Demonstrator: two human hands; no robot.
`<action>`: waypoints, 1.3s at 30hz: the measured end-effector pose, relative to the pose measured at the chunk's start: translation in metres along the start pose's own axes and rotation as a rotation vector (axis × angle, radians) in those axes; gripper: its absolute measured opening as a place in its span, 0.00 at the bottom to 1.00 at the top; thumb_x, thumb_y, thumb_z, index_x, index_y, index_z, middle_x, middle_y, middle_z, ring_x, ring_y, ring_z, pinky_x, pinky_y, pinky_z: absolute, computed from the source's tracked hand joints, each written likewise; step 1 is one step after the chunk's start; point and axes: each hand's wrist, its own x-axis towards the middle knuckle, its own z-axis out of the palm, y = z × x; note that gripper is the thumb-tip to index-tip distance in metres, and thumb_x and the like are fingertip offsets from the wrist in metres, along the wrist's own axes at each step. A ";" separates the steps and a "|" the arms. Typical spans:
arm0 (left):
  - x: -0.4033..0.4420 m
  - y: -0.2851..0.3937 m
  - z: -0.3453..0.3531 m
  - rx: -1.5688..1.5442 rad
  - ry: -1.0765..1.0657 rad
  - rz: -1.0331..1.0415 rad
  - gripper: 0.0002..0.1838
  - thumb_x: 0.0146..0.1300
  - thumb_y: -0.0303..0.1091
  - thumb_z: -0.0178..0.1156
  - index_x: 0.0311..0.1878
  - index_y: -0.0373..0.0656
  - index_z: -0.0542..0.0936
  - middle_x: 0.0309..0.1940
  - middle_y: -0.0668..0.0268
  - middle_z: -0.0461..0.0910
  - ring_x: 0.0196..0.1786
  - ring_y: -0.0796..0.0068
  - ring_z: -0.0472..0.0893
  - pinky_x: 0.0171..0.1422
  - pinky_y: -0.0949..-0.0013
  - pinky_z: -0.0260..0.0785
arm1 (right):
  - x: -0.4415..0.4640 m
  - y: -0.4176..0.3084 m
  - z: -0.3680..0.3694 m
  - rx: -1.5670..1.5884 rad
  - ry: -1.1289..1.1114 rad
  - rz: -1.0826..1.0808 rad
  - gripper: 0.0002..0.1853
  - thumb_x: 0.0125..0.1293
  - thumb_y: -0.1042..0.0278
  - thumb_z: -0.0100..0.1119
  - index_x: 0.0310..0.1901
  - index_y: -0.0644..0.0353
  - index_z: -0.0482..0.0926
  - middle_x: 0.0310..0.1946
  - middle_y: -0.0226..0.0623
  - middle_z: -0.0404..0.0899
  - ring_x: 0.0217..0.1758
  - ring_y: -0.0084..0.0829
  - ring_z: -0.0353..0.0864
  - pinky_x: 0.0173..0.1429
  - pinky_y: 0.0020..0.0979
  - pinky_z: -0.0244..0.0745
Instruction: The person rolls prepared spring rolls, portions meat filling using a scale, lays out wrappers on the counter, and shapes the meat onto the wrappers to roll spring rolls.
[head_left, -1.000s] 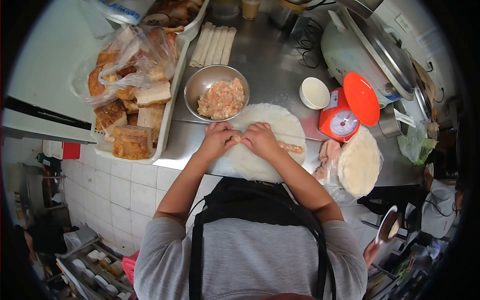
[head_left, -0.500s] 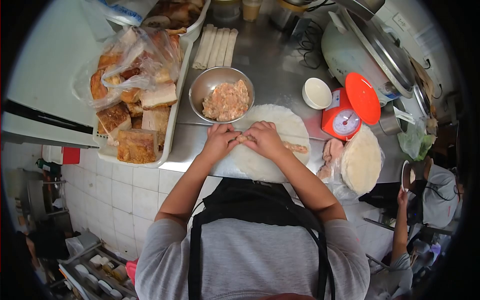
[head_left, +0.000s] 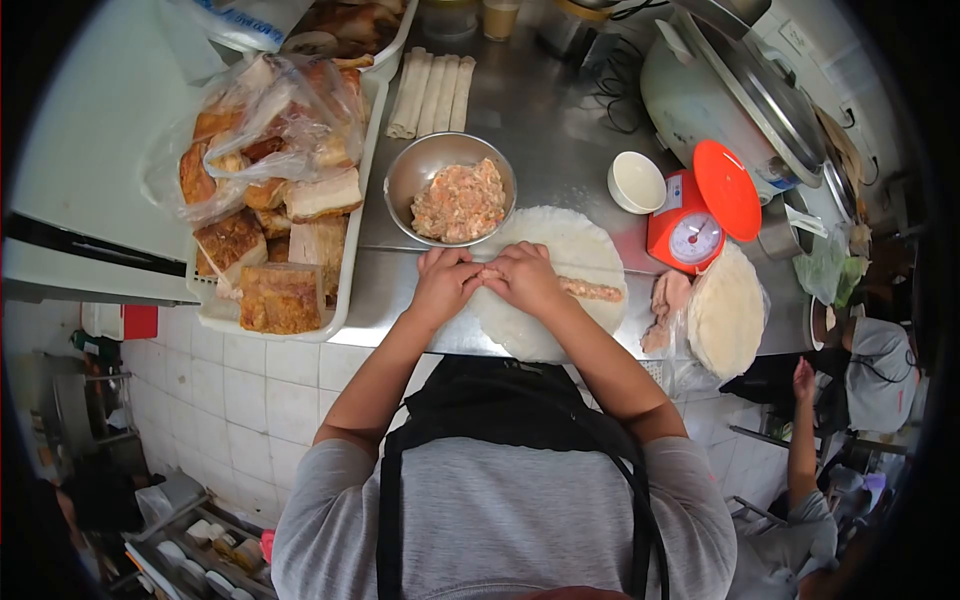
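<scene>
A strip of minced meat filling [head_left: 592, 290] lies across a round, pale wrapper sheet [head_left: 560, 232] on the steel table. My right hand [head_left: 526, 278] is closed over the strip left of its visible end, thumb and fingers pinching the meat. Beside it, my left hand [head_left: 445, 287] is closed at the sheet's left edge, its fingertips meeting the right hand's on the filling. What lies under the fingers is mostly hidden. Just behind my hands stands a metal bowl [head_left: 397, 190] holding more minced filling [head_left: 460, 203].
Several finished white rolls [head_left: 432, 95] lie at the back. A white tray [head_left: 345, 270] of roasted meat pieces stands left. To the right are a white cup [head_left: 636, 183], a red scale [head_left: 690, 228], a wrapper stack [head_left: 727, 312] and a large cooker [head_left: 715, 100]. Another person's hand [head_left: 803, 380] shows far right.
My hands stay together over the filling, its exposed right part now straighter. The other person's hand at the right has come away from a round dish.
</scene>
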 end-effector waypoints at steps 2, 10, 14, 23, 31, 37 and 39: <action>0.002 0.004 -0.005 -0.006 -0.016 -0.011 0.17 0.42 0.33 0.67 0.40 0.50 0.81 0.41 0.72 0.73 0.47 0.67 0.68 0.52 0.62 0.56 | -0.003 -0.006 -0.010 -0.039 0.089 0.023 0.12 0.45 0.60 0.65 0.34 0.49 0.81 0.35 0.29 0.75 0.45 0.32 0.70 0.50 0.36 0.59; 0.007 0.012 0.010 -0.051 -0.024 0.050 0.17 0.42 0.32 0.66 0.40 0.49 0.81 0.39 0.71 0.75 0.48 0.67 0.68 0.53 0.62 0.56 | -0.018 0.003 -0.005 -0.088 0.178 0.029 0.12 0.42 0.61 0.66 0.32 0.50 0.81 0.32 0.27 0.74 0.43 0.31 0.70 0.51 0.36 0.58; 0.007 0.009 0.009 -0.040 -0.028 0.061 0.17 0.41 0.32 0.67 0.40 0.49 0.81 0.39 0.71 0.75 0.47 0.67 0.68 0.53 0.61 0.56 | -0.038 0.019 -0.025 -0.128 0.184 0.040 0.12 0.42 0.61 0.66 0.31 0.50 0.81 0.30 0.26 0.74 0.42 0.30 0.70 0.51 0.36 0.58; 0.027 0.054 0.014 0.047 -0.053 0.148 0.17 0.41 0.39 0.67 0.39 0.51 0.81 0.37 0.72 0.75 0.46 0.68 0.68 0.52 0.61 0.54 | -0.067 0.045 -0.046 -0.115 0.248 0.057 0.11 0.42 0.61 0.66 0.30 0.50 0.81 0.30 0.25 0.74 0.42 0.29 0.71 0.50 0.35 0.59; 0.025 0.052 0.037 0.152 -0.036 0.135 0.15 0.40 0.38 0.68 0.36 0.53 0.82 0.35 0.74 0.75 0.46 0.69 0.69 0.51 0.60 0.54 | -0.085 0.070 -0.058 -0.120 0.202 0.034 0.11 0.42 0.61 0.66 0.31 0.49 0.81 0.31 0.26 0.74 0.41 0.30 0.70 0.49 0.35 0.59; 0.009 0.031 0.016 0.155 -0.006 0.005 0.16 0.40 0.36 0.68 0.37 0.53 0.81 0.37 0.73 0.75 0.47 0.66 0.68 0.53 0.59 0.53 | -0.112 0.101 -0.070 -0.059 0.205 0.042 0.12 0.42 0.62 0.67 0.33 0.48 0.82 0.32 0.27 0.74 0.41 0.31 0.70 0.49 0.35 0.59; 0.007 0.030 0.009 0.136 -0.014 -0.047 0.16 0.40 0.35 0.68 0.37 0.52 0.81 0.38 0.73 0.74 0.47 0.66 0.67 0.53 0.59 0.54 | -0.116 0.108 -0.073 -0.034 0.218 0.027 0.13 0.42 0.62 0.67 0.34 0.49 0.82 0.32 0.27 0.73 0.41 0.31 0.69 0.49 0.35 0.59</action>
